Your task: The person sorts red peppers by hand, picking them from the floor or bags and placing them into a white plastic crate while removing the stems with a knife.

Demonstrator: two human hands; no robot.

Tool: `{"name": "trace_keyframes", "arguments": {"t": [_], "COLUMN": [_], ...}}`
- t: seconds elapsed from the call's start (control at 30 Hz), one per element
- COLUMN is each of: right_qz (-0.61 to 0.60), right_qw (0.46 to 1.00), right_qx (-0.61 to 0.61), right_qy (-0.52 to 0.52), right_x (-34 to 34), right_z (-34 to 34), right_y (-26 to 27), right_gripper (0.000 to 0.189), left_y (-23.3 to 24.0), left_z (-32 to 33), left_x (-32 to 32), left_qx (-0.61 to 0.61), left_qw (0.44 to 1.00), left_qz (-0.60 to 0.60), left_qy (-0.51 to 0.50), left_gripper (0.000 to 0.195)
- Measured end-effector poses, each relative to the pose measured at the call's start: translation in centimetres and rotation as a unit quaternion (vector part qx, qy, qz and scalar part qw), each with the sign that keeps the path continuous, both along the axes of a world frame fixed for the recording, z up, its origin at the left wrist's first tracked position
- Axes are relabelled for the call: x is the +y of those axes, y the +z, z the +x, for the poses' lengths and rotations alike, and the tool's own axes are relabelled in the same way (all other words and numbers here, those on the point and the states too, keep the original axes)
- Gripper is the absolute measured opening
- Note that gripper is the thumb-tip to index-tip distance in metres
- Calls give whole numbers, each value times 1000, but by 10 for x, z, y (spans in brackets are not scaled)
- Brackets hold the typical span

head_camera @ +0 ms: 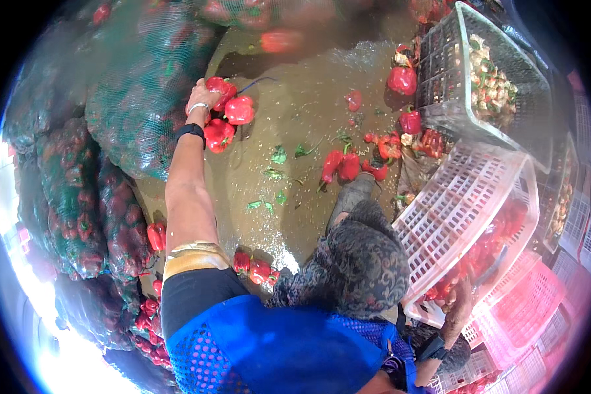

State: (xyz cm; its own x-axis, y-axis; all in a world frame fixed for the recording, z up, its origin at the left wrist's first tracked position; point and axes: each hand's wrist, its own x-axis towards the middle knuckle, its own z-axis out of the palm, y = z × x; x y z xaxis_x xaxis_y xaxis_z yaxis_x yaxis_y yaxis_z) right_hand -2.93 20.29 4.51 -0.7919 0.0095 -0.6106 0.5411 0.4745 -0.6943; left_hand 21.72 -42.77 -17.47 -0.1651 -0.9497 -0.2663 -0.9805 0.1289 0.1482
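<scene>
My left hand, with a white bracelet and a black wristband, reaches forward to a cluster of red bell peppers on the floor. Its fingers close around a red bell pepper; another red bell pepper lies against it, and one more is nearer my forearm. At the right, my right hand is over the near edge of a pink-white plastic crate holding red peppers. It grips what looks like a knife, its grey blade pointing over the peppers; its handle is hidden.
Green mesh sacks full of red peppers stand at the left. A grey crate with cut pepper cores is at the upper right. Loose peppers and leaves lie on the wet floor, near my boot. Pink crates stand lower right.
</scene>
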Motion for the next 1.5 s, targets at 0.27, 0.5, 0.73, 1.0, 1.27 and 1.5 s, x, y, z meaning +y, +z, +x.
{"name": "trace_keyframes", "arguments": {"t": [0.27, 0.5, 0.73, 1.0, 1.27, 1.5], "right_qz": [-8, 5, 34, -31, -128, -187], "right_qw": [1000, 1000, 999, 997, 964, 956], "right_qx": [-11, -12, 30, 50, 121, 155], "right_qy": [28, 0, -8, 40, 200, 165], "right_x": [-15, -19, -45, -33, -92, -114], "right_z": [0, 0, 9, 18, 34, 41], "right_y": [2, -1, 17, 12, 16, 54], "right_gripper": [47, 47, 48, 41, 46, 55], "left_y": [-4, -23, -46, 22, 180, 259], "left_z": [-18, -9, 5, -77, -187, -206], "left_x": [-17, -17, 11, 109, 239, 334], "left_qx": [-104, 24, 104, 397, 596, 569], "left_qw": [992, 988, 989, 918, 771, 723], "left_qz": [71, 153, 61, -16, -15, -79], "left_qy": [15, 4, 85, 18, -223, -384], "left_gripper": [87, 82, 58, 41, 33, 35]}}
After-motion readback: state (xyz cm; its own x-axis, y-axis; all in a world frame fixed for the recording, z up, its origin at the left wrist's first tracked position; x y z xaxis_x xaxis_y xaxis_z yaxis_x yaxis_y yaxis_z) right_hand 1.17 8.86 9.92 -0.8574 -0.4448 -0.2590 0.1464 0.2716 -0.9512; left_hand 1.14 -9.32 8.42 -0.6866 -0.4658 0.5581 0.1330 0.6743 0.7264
